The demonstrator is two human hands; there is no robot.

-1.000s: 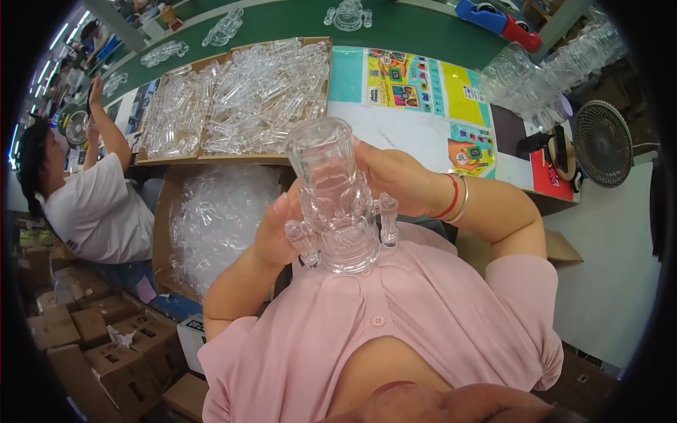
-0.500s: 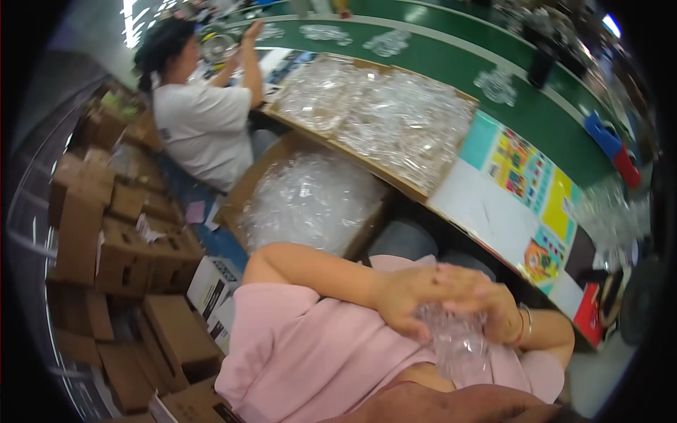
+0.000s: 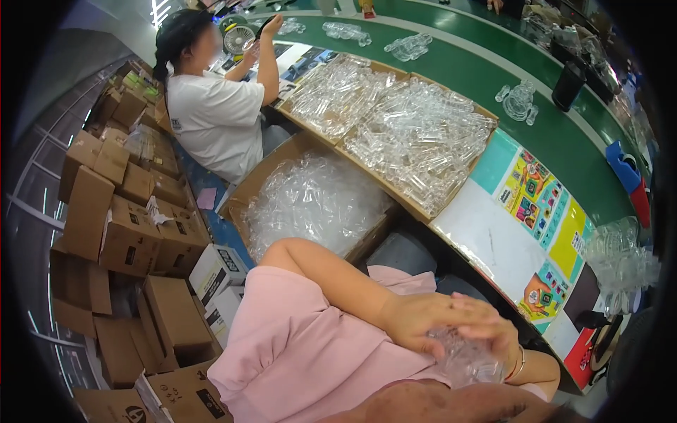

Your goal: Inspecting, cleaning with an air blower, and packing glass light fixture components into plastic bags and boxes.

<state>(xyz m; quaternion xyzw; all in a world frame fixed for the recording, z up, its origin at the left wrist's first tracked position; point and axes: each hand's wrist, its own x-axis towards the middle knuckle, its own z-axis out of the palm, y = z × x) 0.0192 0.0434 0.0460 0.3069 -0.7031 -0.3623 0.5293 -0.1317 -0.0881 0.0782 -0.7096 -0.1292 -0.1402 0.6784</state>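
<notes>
Close to my chest, my left hand [image 3: 421, 319] and my right hand [image 3: 502, 337] are closed together over a clear plastic piece [image 3: 465, 359]. Fingers of both hands overlap on top of it, hiding its upper part and exact shape. Below the hands its clear, glossy surface shows. A bracelet circles my right wrist. Ahead of me, a shallow cardboard tray [image 3: 407, 189] holds a heap of clear plastic parts [image 3: 416, 134]. Beneath its near edge stands a cardboard box [image 3: 243, 194] filled with clear plastic bags or film [image 3: 310, 201].
A person [image 3: 215, 113] in a white top works at the far left beside a small fan [image 3: 238, 40]. Clear parts [image 3: 409, 46] lie on the green conveyor [image 3: 465, 74], near a black cup [image 3: 568, 84]. Printed sheets [image 3: 539, 211] cover the right table; cartons [image 3: 130, 236] pile up leftward.
My clasped hands and the clear piece have shifted slightly lower and to the right. The surroundings have moved a little in view with my head. My grip stays closed.
</notes>
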